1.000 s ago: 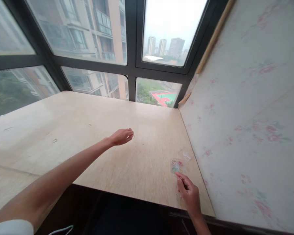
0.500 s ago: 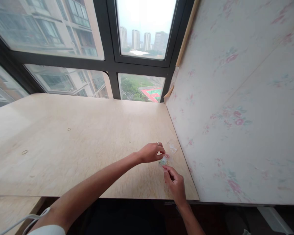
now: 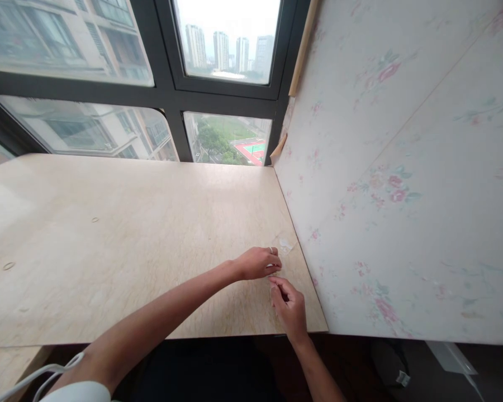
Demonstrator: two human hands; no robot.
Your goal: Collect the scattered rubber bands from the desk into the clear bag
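Observation:
My left hand (image 3: 257, 262) reaches across the pale wooden tabletop (image 3: 151, 240) with its fingers pinched together, and what they hold is too small to make out. A ring shows on one finger. My right hand (image 3: 290, 306) lies just below it near the table's front right corner, its fingertips pinched. The two hands meet over the spot where a small clear bag (image 3: 275, 273) of coloured clips lies. The fingers almost wholly cover the bag.
A scrap of clear plastic (image 3: 285, 244) lies just beyond the hands by the flowered wall panel (image 3: 381, 195). Two small rings (image 3: 94, 219) (image 3: 8, 266) lie far left on the table. Dark-framed windows (image 3: 167, 103) run along the back. A white cable (image 3: 46, 375) hangs at the lower left.
My left hand pulled back from the middle of the table to the clear bag at the right. My right hand stayed at the bag and now pinches there. The view swung right.

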